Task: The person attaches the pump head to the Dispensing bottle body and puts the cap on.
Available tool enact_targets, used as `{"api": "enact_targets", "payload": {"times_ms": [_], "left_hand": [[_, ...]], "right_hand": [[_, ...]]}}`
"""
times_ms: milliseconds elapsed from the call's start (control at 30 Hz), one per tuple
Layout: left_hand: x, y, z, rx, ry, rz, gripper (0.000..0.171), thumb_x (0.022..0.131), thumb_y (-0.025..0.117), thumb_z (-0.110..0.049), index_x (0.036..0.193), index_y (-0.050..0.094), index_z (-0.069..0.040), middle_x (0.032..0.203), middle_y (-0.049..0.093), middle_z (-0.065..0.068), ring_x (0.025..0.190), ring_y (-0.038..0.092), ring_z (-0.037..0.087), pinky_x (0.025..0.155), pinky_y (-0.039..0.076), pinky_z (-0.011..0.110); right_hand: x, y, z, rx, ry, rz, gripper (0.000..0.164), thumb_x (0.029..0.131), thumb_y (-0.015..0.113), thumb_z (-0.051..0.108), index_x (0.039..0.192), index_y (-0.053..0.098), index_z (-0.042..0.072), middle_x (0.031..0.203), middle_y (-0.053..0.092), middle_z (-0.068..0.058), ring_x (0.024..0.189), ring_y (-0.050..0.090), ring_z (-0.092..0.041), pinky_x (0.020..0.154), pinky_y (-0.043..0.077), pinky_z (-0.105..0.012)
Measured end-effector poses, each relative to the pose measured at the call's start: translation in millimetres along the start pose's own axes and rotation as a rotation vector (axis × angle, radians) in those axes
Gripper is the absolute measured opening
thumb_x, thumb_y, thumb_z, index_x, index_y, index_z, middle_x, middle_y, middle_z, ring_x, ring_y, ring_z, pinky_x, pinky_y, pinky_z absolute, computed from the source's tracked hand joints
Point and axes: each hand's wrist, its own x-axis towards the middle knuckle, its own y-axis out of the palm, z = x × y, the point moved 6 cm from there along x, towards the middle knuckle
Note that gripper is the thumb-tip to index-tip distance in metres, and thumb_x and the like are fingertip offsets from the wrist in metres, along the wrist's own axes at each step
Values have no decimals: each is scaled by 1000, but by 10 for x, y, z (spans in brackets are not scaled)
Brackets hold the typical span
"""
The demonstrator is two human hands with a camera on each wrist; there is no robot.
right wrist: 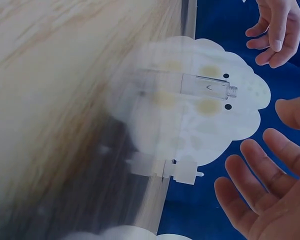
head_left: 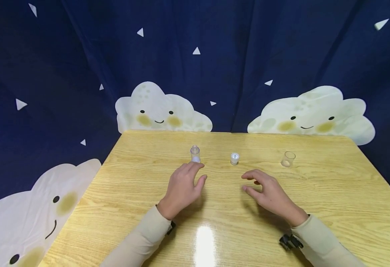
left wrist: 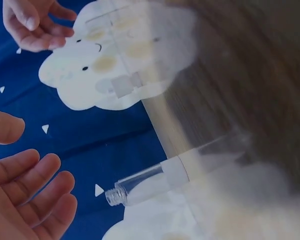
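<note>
A small clear bottle (head_left: 195, 155) with a bare threaded neck stands upright on the table; its screw neck shows plainly in the left wrist view (left wrist: 147, 182). My left hand (head_left: 183, 187) hovers just in front of it, fingers loosely bent and holding nothing. To the bottle's right stands a small white fitting (head_left: 235, 158), with a thin tip sticking out of it in the right wrist view (right wrist: 186, 171). Nearest to that fitting is my right hand (head_left: 268, 193), relaxed, thumb and fingers apart. Farther right, a clear open-topped cap (head_left: 288, 159) rests on the wood.
The wooden table (head_left: 131, 207) ends at the back against a dark blue curtain (head_left: 228, 66) printed with white clouds and triangles. Glare from a light lies near the front. A black wrist device (head_left: 290, 241) sits under the right sleeve (head_left: 325, 241).
</note>
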Motion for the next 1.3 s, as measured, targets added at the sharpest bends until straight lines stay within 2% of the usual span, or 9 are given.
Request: {"api": "enact_targets", "payload": {"times_ms": [100,333,467,633,767,900,1000,1133,1300], "left_hand": [[28,-7,100,-49,-56,-3,25,90,71,-21,112,70,-9,105,74,4,87,70,20,72,59,34],[84,15,425,-158,-260,33,29,91,70,-19,116,68,-5,111,71,10,88,69,26,71,57,35],[121,38,560,-191,-336,59,33,92,70,-20,121,66,-4,115,69,11,91,68,30,72,56,38],[143,128,705,-248,-431,142,41,94,68,-22,130,60,-4,126,65,13,102,66,33,78,56,42],[171,249,834,-321,-526,214,46,94,68,-22,135,56,-5,132,61,13,110,63,34,85,54,44],[209,380,942,-388,-612,269,50,93,70,-21,138,53,-8,135,60,11,113,62,33,86,54,43],[228,471,992,-450,-642,298,54,92,70,-19,142,51,-8,138,57,10,115,60,31,84,55,40],[256,567,1034,-522,-649,322,57,91,70,-17,143,49,-9,140,56,9,120,58,29,85,57,39],[279,645,1068,-558,-665,354,56,91,70,-17,143,49,-12,140,57,8,121,57,29,88,56,40]], "right_hand": [[2,2,0,3,4,6,26,88,74,12,113,68,12,111,70,0,103,68,-20,80,59,-44],[-4,3,-5,2,3,7,27,88,74,11,114,68,12,111,71,-2,103,68,-21,80,59,-44],[-4,2,-10,8,2,-1,27,87,75,10,113,68,11,110,71,-3,101,69,-21,80,60,-44],[-5,4,-13,13,6,3,27,87,75,10,114,68,11,110,71,-4,102,69,-22,80,59,-44],[-2,4,-23,16,14,13,27,88,74,11,114,68,12,111,71,-3,103,69,-23,80,59,-45],[-3,0,-27,18,18,20,27,89,74,11,114,67,11,111,71,-5,101,69,-25,80,59,-45],[-8,-2,-28,11,15,22,26,89,73,12,114,67,11,110,71,-5,99,68,-25,79,59,-44],[-14,-10,-30,2,11,22,26,89,74,12,114,67,11,110,72,-4,99,68,-23,79,60,-43],[-13,-9,-11,-3,-1,20,26,88,74,12,114,67,11,109,72,-3,96,69,-23,77,60,-42]]}}
